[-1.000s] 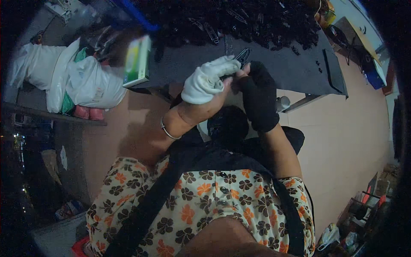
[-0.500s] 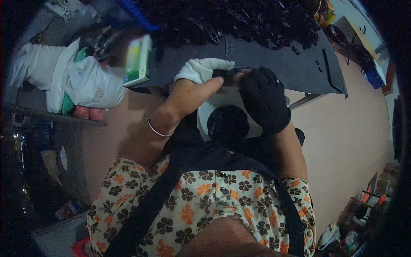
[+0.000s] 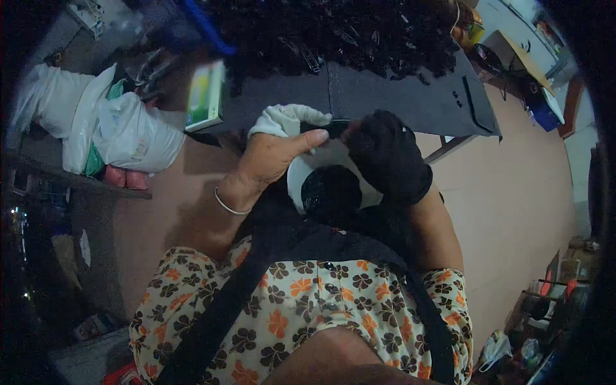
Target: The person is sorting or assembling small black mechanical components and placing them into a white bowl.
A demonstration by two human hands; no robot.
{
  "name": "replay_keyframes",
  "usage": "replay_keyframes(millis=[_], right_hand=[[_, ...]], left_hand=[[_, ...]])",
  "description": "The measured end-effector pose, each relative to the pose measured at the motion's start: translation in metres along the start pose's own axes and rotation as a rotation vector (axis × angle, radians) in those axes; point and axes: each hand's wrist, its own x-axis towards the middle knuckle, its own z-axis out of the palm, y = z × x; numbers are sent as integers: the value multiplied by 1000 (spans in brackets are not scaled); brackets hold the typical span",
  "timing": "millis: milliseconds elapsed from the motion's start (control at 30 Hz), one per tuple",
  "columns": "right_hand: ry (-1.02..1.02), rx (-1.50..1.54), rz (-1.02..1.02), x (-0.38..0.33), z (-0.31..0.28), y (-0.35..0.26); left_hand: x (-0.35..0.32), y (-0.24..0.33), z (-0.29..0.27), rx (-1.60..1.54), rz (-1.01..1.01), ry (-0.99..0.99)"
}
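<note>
My left hand [image 3: 276,147], its fingers in white cloth covering and its thumb bare, pinches a small dark piece [image 3: 336,128] near the table's front edge. My right hand [image 3: 393,157], in a black glove, is closed at the other end of this piece. What the right fingers grip is hidden by the dark glove. Below both hands, at my lap, is a white rounded thing [image 3: 294,183] with a dark round middle [image 3: 330,189]. Over the far part of the dark table [image 3: 398,86] spreads a heap of small black parts [image 3: 359,45], several with clip-like outlines.
On the table's left edge stands a green and white box [image 3: 205,99]. White plastic bags [image 3: 138,135] fill the shelf at the left. A blue bar-shaped thing [image 3: 208,25] lies behind the box. Far right are a blue box [image 3: 545,112] and, lower, cluttered goods [image 3: 545,301].
Both hands have come slightly nearer my body and left in the picture, still close together. The view has shifted a little.
</note>
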Motion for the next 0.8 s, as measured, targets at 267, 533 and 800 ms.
replay_keyframes(millis=[267,533,800], right_hand=[[89,494,311,12,-8,-26],[-179,460,406,23,-19,-50],[-586,534,529,-12,18,-13]], left_hand=[[-31,10,1,482,474,6],[-60,16,-4,624,587,17],[-29,-2,-7,771,233,-162]])
